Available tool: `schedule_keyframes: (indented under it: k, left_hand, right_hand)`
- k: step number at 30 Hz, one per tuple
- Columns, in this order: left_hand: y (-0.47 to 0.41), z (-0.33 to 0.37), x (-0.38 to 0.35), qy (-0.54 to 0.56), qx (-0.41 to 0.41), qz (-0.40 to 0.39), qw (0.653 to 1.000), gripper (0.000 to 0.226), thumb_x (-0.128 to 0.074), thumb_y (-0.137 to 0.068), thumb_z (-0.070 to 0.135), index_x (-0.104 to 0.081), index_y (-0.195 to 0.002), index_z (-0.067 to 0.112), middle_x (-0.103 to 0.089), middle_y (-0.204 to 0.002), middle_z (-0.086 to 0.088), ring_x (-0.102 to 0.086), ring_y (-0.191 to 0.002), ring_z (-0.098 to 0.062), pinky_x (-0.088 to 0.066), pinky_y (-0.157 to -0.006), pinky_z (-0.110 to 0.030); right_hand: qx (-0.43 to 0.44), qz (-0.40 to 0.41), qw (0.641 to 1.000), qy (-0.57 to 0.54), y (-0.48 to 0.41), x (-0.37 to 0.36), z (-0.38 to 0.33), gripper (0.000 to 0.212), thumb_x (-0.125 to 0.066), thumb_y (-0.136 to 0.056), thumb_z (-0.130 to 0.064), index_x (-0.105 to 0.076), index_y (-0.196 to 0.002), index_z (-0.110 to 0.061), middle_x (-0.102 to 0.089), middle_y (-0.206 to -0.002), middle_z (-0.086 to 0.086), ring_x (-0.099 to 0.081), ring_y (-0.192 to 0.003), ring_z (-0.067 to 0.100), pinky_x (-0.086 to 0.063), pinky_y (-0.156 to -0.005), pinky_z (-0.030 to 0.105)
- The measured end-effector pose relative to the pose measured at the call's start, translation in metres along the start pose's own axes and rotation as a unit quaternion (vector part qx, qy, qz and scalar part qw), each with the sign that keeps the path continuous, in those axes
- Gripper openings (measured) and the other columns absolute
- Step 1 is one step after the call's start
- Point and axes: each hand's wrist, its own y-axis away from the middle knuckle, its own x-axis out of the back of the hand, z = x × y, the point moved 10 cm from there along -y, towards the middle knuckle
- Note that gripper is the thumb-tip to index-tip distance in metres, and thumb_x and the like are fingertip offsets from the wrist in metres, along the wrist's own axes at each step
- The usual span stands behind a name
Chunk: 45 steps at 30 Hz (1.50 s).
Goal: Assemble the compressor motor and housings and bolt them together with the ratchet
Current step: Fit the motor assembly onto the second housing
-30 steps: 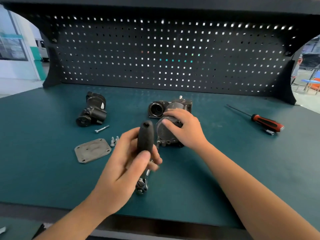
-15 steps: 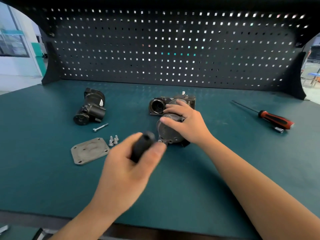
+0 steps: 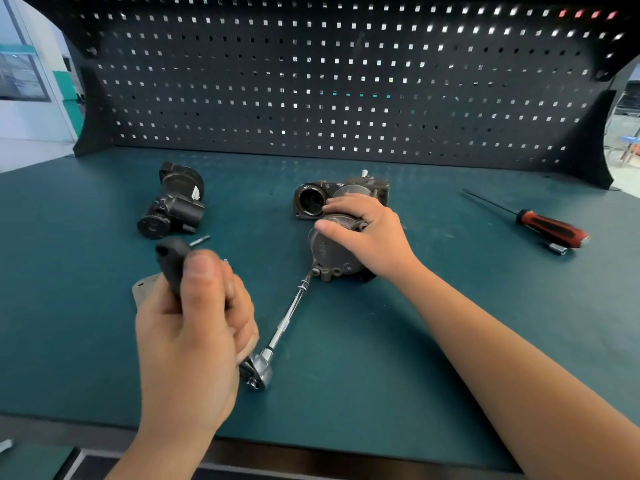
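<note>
- The left hand, in the lower left of the frame, is wrapped around the black handle of the ratchet, with the thumb laid along the grip.
- From the ratchet head a long extension bar runs up and to the right. Its tip meets a bolt lug at the lower edge of the round housing.
- The round housing stands on the counter near the centre of the frame. It touches the rear housing, which lies just behind it.
- The right hand lies over the round housing. Its fingers are bent around the upper rim and the thumb rests on the flat face.
- I judge that the housings are cast metal: heavy, stiff and not fragile, but smooth, so they may turn or slide on the counter when the ratchet pulls. A firm hold from above, over the rim, seems the right place.
- The long bar can tilt off the bolt easily, so the handle should swing square to the bar.
- The motor lies in the upper left, well apart from the housings, with a loose bolt just below it.
- A cover plate is partly hidden behind the left hand.
- A screwdriver lies at the right, untouched.
</note>
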Motion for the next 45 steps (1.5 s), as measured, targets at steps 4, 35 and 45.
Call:
schedule_keyframes:
  k: [4, 35, 45]
  left_hand:
    - [-0.001, -0.002, -0.004, 0.001, 0.012, -0.005, 1.0, 0.043, -0.049, -0.068, 0.056, -0.031, -0.053, 0.02, -0.029, -0.039, 0.013, -0.019, -0.03, -0.001, -0.019, -0.038, -0.007]
    - [-0.002, -0.018, 0.013, 0.057, 0.061, 0.073, 0.994, 0.045, -0.04, -0.084, 0.054, -0.038, -0.053, 0.021, -0.025, -0.037, 0.011, -0.017, -0.028, -0.003, -0.018, -0.035, -0.007]
    - [0.004, -0.013, 0.02, 0.043, 0.044, 0.12, 0.991, 0.041, -0.041, -0.078, 0.053, -0.036, -0.053, 0.021, -0.025, -0.037, 0.01, -0.018, -0.028, -0.005, -0.019, -0.034, -0.009]
  right_hand:
    - [-0.002, 0.0, 1.0, 0.002, 0.0, 0.0, 0.0, 0.027, -0.075, -0.077, -0.028, -0.073, -0.101, -0.017, -0.065, -0.111, -0.01, -0.051, -0.119, 0.01, -0.035, -0.107, 0.036]
    - [-0.028, -0.034, 0.999, 0.013, 0.005, -0.004, 0.011, 0.056, -0.071, -0.08, -0.037, -0.05, -0.129, -0.021, -0.056, -0.123, -0.013, -0.048, -0.119, 0.005, -0.03, -0.094, 0.011]
    - [-0.013, -0.03, 0.999, 0.026, 0.005, -0.003, 0.006, 0.039, -0.071, -0.081, -0.034, -0.062, -0.117, -0.02, -0.055, -0.107, -0.016, -0.047, -0.111, 0.003, -0.03, -0.092, 0.011]
